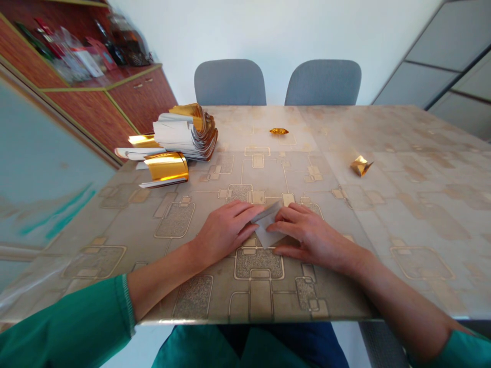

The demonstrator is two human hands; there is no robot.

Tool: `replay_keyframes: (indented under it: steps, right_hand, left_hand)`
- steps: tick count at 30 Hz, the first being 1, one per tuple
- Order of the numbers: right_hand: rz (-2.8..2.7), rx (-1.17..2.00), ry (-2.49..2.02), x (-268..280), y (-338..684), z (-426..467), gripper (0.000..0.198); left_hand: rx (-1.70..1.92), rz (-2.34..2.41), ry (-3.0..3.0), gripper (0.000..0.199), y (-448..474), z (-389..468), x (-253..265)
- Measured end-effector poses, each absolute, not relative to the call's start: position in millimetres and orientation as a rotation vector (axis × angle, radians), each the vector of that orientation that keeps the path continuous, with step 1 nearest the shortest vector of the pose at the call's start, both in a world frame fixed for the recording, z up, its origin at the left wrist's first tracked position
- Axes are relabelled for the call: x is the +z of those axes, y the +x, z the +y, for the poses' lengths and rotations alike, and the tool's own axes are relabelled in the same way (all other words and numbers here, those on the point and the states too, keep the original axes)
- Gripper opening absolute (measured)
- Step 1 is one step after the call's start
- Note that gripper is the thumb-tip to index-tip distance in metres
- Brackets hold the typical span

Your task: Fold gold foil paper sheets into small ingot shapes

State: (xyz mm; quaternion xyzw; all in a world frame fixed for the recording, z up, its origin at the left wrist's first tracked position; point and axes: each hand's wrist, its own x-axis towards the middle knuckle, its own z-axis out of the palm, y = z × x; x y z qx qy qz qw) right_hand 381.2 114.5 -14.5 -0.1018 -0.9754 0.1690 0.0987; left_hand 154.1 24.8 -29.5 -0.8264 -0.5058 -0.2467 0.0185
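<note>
A small piece of paper [265, 234], pale side up with one edge folded over, lies on the table near its front edge. From the left, my left hand [226, 225] pinches the folded edge between thumb and fingers. My right hand [307, 230] has its curled fingers on the paper's right side, with the thumb low beside the tabletop. The fingers hide parts of the paper. Farther off are a folded gold paper piece [279, 131] shaped like a small ingot and another folded gold piece [360, 166] to the right.
A thick stack of gold and white paper sheets [176, 138] lies at the back left of the patterned tablecloth [261, 301]. Two grey chairs [230, 82] stand across the table. A wooden cabinet [141, 97] with bottles and bags is at the left.
</note>
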Motion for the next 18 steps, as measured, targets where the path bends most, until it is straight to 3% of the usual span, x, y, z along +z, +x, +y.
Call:
replay_keyframes:
  steps: [9,18]
  right_hand:
    - [-2.86,0.55,-0.32,-14.0,382.5,114.1,0.03]
    - [-2.875,0.575,-0.33,-12.8,382.3,114.4,0.03]
  left_hand:
    - [-0.757,-1.714,-2.449,0.044,152.5,24.2,-33.6]
    - [-0.758,-1.717,-2.4,0.027,148.2,33.8,-33.6]
